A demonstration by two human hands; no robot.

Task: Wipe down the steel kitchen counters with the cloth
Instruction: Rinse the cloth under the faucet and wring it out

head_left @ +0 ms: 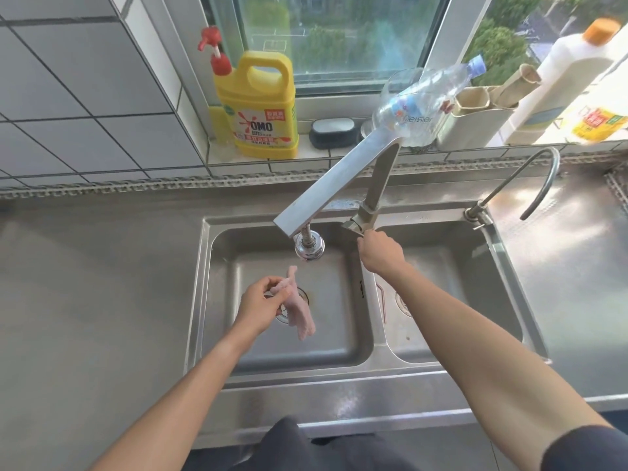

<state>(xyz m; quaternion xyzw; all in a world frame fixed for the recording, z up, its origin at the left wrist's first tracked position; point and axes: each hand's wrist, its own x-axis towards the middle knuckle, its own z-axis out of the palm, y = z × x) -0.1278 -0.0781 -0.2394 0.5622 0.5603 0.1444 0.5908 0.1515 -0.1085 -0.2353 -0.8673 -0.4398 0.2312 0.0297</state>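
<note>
A small pink cloth (299, 309) hangs limp over the left sink basin (238, 348), below the spout of the steel faucet (326, 188). My left hand (260, 305) pinches the cloth at its upper part. My right hand (380, 251) is closed on the faucet's lever handle (353, 227) at the base, between the two basins. No water shows at the spout head (309, 248). The steel counter (95, 300) stretches to the left and continues to the right of the sink.
On the window sill stand a yellow detergent jug (260, 103) with a red pump, a dark soap dish (333, 132), a clear plastic bottle (421, 103), a white holder (475, 125) and two more bottles at the right. A thin curved tap (540, 185) rises beside the right basin (475, 290).
</note>
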